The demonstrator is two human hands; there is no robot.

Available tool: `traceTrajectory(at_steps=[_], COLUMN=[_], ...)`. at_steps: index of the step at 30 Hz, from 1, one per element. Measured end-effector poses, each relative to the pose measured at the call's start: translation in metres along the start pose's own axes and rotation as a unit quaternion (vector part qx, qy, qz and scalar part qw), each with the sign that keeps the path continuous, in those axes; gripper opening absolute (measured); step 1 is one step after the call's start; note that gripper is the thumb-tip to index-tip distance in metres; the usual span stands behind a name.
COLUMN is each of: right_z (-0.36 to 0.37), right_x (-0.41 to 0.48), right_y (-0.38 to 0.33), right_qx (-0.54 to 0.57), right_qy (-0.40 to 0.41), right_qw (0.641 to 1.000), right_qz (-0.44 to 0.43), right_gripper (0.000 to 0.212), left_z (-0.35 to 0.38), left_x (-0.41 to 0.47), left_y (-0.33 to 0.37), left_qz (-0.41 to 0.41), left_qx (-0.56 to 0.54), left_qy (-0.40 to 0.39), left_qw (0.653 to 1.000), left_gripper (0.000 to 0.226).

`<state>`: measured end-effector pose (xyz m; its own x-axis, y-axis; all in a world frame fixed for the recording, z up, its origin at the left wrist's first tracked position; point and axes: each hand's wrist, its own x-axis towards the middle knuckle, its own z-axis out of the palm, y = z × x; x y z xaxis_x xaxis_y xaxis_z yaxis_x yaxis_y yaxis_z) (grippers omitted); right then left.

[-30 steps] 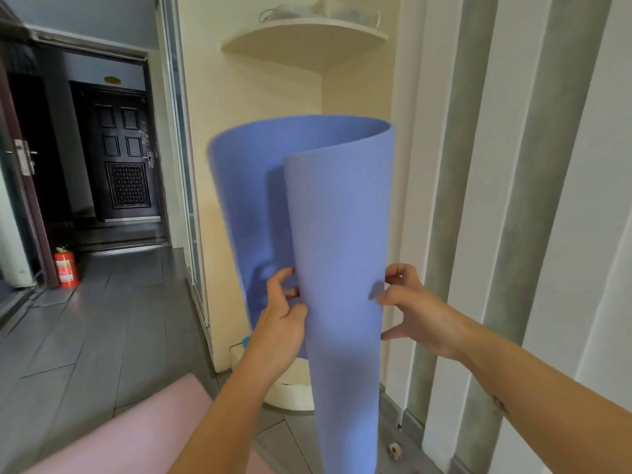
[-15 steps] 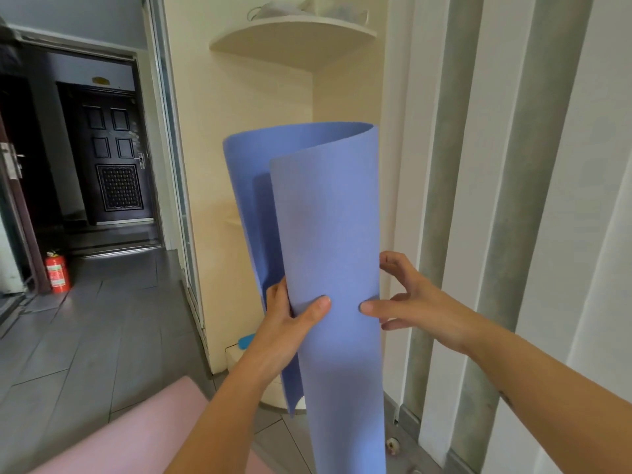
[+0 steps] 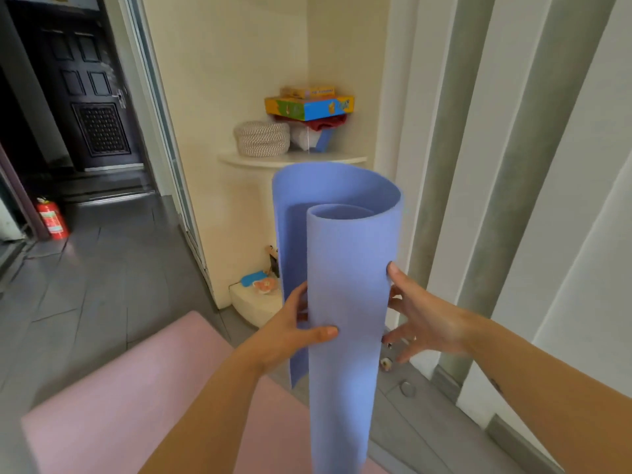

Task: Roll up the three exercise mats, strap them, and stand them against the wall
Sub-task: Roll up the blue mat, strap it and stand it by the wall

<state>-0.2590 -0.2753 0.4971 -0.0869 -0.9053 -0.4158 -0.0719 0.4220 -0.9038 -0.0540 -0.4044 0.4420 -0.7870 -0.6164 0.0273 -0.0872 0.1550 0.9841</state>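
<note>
A blue exercise mat (image 3: 345, 285) stands upright in front of me, loosely rolled, with its outer layer curling open at the back left. My left hand (image 3: 294, 331) grips the roll's left side, thumb across the front. My right hand (image 3: 419, 319) rests against the roll's right side with fingers spread, thumb tip on the mat. A pink mat (image 3: 136, 398) lies flat on the floor at the lower left. No strap is visible on the blue mat.
A corner shelf (image 3: 290, 160) holds a woven basket (image 3: 261, 138) and colourful boxes (image 3: 309, 106). The striped wall (image 3: 513, 165) runs along the right. A low white base (image 3: 254, 304) sits in the corner. A red fire extinguisher (image 3: 51, 218) stands by the dark doorway.
The view has tilted down, so the mat's top now shows from above. The roll is tighter, and both hands have shifted lower along its sides.
</note>
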Motion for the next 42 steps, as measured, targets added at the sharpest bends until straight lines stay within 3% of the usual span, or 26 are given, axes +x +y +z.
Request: traceTrajectory(at_steps=[5, 10, 14, 20, 22, 24, 26, 27, 32, 36, 42], right_z=[0.013, 0.022, 0.020, 0.009, 0.009, 0.013, 0.016, 0.016, 0.016, 0.000, -0.007], right_x=[0.022, 0.029, 0.030, 0.031, 0.031, 0.030, 0.029, 0.030, 0.031, 0.027, 0.039], right_y=[0.041, 0.079, 0.087, 0.073, 0.073, 0.070, 0.067, 0.066, 0.054, 0.035, 0.039], right_qx=[0.086, 0.034, 0.095, 0.132, 0.138, 0.144, 0.146, 0.135, 0.023, 0.056, 0.107], right_qy=[0.030, 0.080, 0.042, -0.026, -0.029, -0.029, -0.028, -0.023, 0.036, -0.027, -0.023], right_qw=[0.994, 0.990, 0.986, 0.982, 0.982, 0.984, 0.985, 0.987, 0.997, 0.996, 0.992], right_qz=[0.058, 0.111, 0.127, 0.132, 0.123, 0.099, 0.082, 0.082, 0.059, 0.059, 0.067], right_gripper=[0.116, 0.113, 0.112, 0.120, 0.115, 0.090, 0.062, 0.058, 0.067, 0.082, 0.072], left_z=[0.014, 0.030, 0.031, 0.021, 0.012, 0.007, 0.006, 0.007, 0.011, 0.016, 0.018], left_x=[-0.020, -0.035, -0.036, -0.028, -0.023, -0.016, -0.009, -0.006, 0.002, 0.006, 0.008], left_y=[-0.048, -0.087, -0.095, -0.058, -0.038, -0.022, -0.013, -0.011, -0.008, -0.014, -0.018], left_qz=[-0.063, -0.117, -0.141, -0.241, -0.267, -0.274, -0.267, -0.260, -0.252, -0.243, -0.259], left_qx=[-0.034, -0.014, -0.006, -0.195, -0.173, -0.139, -0.109, -0.098, -0.055, -0.076, -0.110], left_qy=[-0.002, -0.003, -0.021, 0.014, -0.035, -0.085, -0.103, -0.108, -0.093, -0.076, -0.058], left_qw=[0.997, 0.993, 0.990, 0.951, 0.947, 0.948, 0.952, 0.954, 0.962, 0.964, 0.958], left_gripper=[0.094, 0.098, 0.083, 0.050, 0.071, 0.084, 0.084, 0.082, 0.089, 0.087, 0.065])
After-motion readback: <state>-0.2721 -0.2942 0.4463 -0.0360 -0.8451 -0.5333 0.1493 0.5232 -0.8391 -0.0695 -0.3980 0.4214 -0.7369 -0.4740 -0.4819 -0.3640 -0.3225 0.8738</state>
